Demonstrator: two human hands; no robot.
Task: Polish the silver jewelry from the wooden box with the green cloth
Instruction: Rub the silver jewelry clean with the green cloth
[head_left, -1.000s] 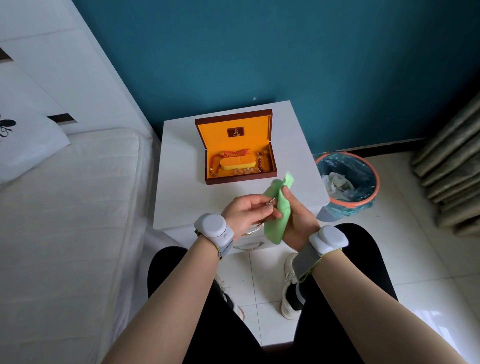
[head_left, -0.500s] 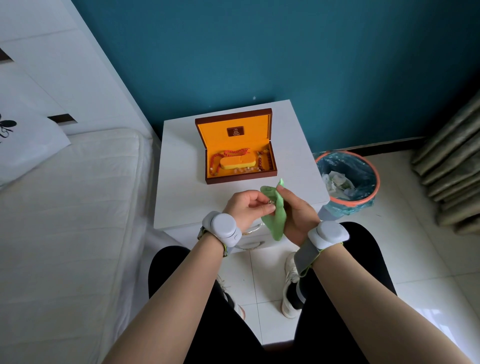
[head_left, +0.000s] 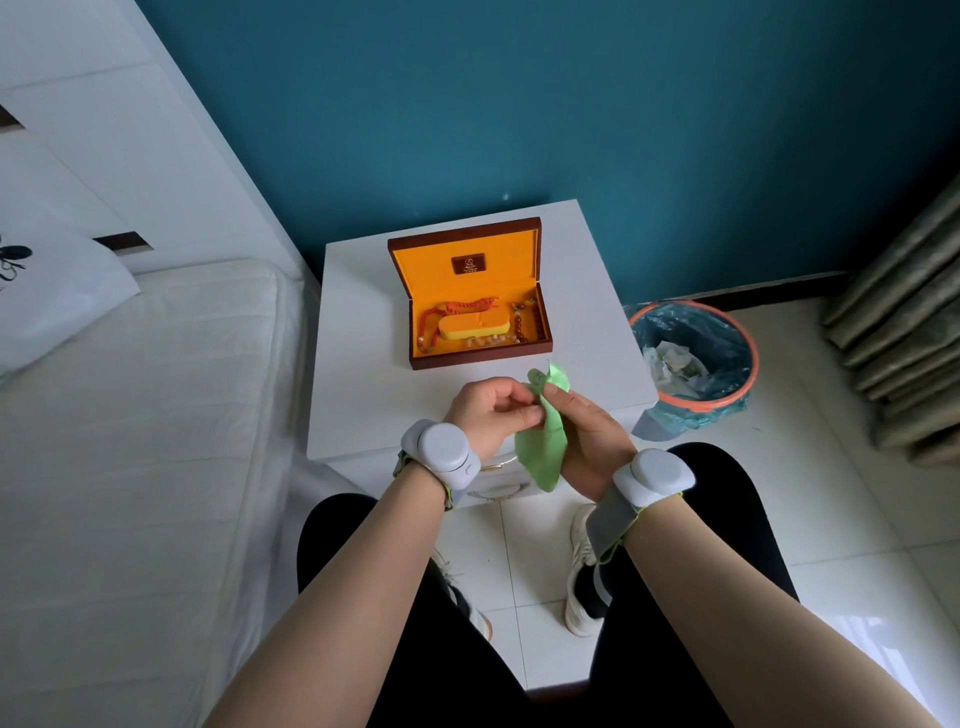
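My left hand (head_left: 485, 410) and my right hand (head_left: 587, 434) meet over the front edge of the white nightstand (head_left: 363, 374). The right hand grips the green cloth (head_left: 543, 449), which hangs down between both hands with a tip sticking up. The left hand's thumb and fingers pinch a small silver jewelry piece against the cloth; the fingers and cloth hide it almost wholly. Behind the hands the wooden box (head_left: 480, 359) stands open with its orange-lined lid upright. It holds red and brown bead strings around an orange cushion.
A bed (head_left: 156, 426) lies close on the left. A lined bin (head_left: 693, 358) with paper scraps stands on the tiled floor to the right, and curtains (head_left: 904, 332) hang further right. My knees and shoes are below the hands.
Both hands have shifted slightly away from me toward the box. The cloth's upper tip has sunk lower and folded over as the fingers worked against it.
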